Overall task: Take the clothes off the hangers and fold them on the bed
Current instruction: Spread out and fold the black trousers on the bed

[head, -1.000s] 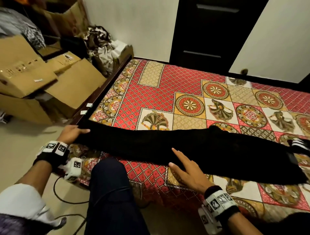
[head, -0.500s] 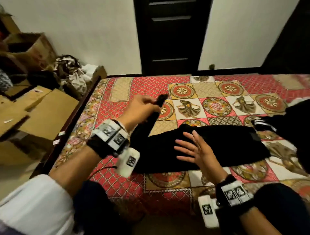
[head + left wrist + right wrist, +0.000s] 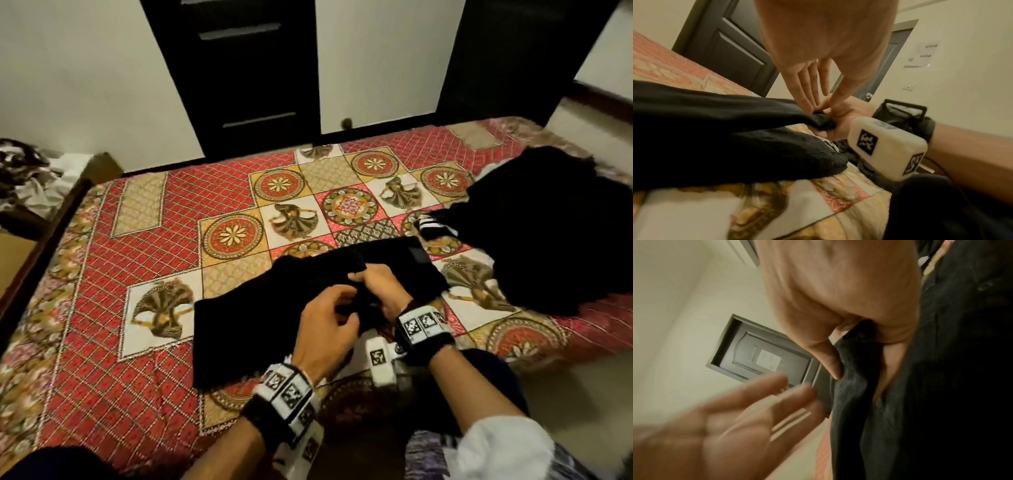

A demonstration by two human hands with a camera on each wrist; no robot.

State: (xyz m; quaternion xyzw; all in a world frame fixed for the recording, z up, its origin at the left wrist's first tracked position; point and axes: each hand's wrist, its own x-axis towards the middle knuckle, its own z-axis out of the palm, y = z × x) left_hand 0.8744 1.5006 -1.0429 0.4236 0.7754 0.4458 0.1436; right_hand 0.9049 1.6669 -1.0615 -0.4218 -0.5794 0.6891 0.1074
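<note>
A pair of black trousers [image 3: 260, 318] lies folded over on the patterned bed cover [image 3: 144, 260], near the front edge. My right hand [image 3: 368, 279] grips a bunched edge of the trousers [image 3: 725, 129]; in the right wrist view its thumb [image 3: 830, 360] pinches the black cloth against the fingers. My left hand [image 3: 337, 303] sits just left of it, holding nothing. In the left wrist view its fingers [image 3: 809, 91] are straight and reach the cloth beside the right hand [image 3: 836, 116]. No hanger is in view.
A heap of black clothes [image 3: 555, 233] lies on the right of the bed, with a white-striped black garment [image 3: 435, 224] at its edge. A dark door [image 3: 239, 68] stands behind the bed. A cardboard box [image 3: 13, 253] and crumpled clothes [image 3: 24, 171] lie at the left.
My left hand carried the trouser end over to the right, doubling the garment, and let go. My right hand went from lying flat on the cloth to gripping it.
</note>
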